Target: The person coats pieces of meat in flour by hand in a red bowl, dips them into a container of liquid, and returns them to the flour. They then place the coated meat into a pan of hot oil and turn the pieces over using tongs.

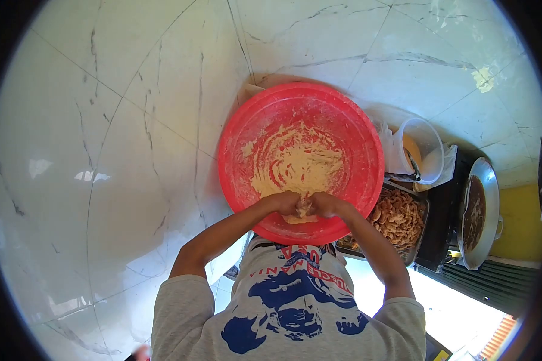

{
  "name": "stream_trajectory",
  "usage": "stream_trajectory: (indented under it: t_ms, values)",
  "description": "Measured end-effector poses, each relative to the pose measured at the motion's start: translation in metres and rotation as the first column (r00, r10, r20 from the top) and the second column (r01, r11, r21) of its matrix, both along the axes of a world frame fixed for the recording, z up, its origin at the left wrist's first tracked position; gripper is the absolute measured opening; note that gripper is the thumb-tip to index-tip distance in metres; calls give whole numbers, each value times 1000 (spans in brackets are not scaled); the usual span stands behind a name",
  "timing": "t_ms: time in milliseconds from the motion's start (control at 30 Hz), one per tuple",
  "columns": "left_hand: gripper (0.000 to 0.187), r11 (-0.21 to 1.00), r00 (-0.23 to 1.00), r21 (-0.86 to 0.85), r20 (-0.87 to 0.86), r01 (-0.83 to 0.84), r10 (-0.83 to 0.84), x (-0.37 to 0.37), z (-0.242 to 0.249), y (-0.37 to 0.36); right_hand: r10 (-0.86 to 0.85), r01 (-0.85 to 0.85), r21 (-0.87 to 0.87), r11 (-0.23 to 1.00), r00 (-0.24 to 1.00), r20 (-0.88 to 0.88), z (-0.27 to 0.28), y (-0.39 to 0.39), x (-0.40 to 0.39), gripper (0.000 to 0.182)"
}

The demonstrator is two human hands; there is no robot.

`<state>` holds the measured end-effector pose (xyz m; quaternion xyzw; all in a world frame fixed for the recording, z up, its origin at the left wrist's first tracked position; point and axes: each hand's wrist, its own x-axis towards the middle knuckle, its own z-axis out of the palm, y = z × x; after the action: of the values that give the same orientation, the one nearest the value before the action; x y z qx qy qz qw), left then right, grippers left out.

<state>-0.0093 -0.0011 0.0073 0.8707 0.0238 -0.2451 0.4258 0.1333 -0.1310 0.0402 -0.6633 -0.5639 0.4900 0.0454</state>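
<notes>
Basin [230, 162]: both hands inside, near side
Left hand [286, 202], right hand [326, 204]: together, fingers curled; cannot tell what's grasped
Flour [301, 162]: basin's middle, mostly ahead of hands, neither nearer; no long axis
Meat [398, 218]: right of basin, right hand nearer

A kitchen, though whether of a home or shop cannot be told. The basin [356, 159] holds floury powder [310, 159]; right beside it are a tray [427, 218] of food pieces [397, 221] and a tub [430, 139], and farther right of it a wide pan [492, 204] of dark liquid [474, 213].
</notes>
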Motion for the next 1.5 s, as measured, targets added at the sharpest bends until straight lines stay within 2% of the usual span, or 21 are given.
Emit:
stream_trajectory:
  t_ms: [67,167,267,367,567,667,767,867,967,1067,1167,1267,1367,1467,1500]
  values:
    - [32,967,975,132,67,-218,210,-5,-4,0,-127,122,75,990,990,67,-18,-1,2,28]
    - [40,905,953,303,149,-297,263,-2,-16,2,-189,169,113,979,963,193,-9,1,2,30]
    - [39,984,994,150,61,-99,90,0,2,4,-5,2,20,1000,989,146,-45,-6,7,28]
    - [36,997,998,35,-25,64,-63,0,2,-9,131,-120,-134,984,988,78,-5,-3,-4,35]
    - [28,997,999,63,-18,43,-42,1,-3,-20,112,-108,-153,982,994,15,10,0,-2,43]
    - [24,999,1000,-26,-10,20,-20,1,-10,-17,179,-173,-123,977,983,45,-2,0,0,38]
    - [23,997,998,-71,-53,19,-22,4,12,-12,142,-140,-116,983,990,8,3,0,-1,31]
    - [23,997,995,-66,-88,-45,39,4,27,-9,78,-76,-115,991,997,17,8,1,0,25]
    - [24,969,988,-194,-17,-156,155,-3,-4,-4,103,-98,-120,988,994,28,21,7,1,28]
    - [28,984,985,-52,21,-171,172,-1,-2,8,-24,27,106,994,999,-25,-9,-1,7,39]
    - [36,916,938,201,84,-347,336,1,9,7,-135,127,178,976,990,33,3,3,3,53]
    - [40,851,855,281,419,-443,306,1,-18,8,-62,-65,351,934,938,342,-17,-2,3,60]
    - [36,982,983,128,141,-137,118,0,-16,4,159,-207,128,970,936,315,-22,-9,-3,55]
    - [39,999,998,-1,59,39,-38,-2,-10,-13,191,-165,-221,961,976,101,-7,-3,-5,48]
    - [38,999,999,-2,6,38,-38,-1,-4,-15,172,-162,-177,971,984,43,-10,-5,-4,46]
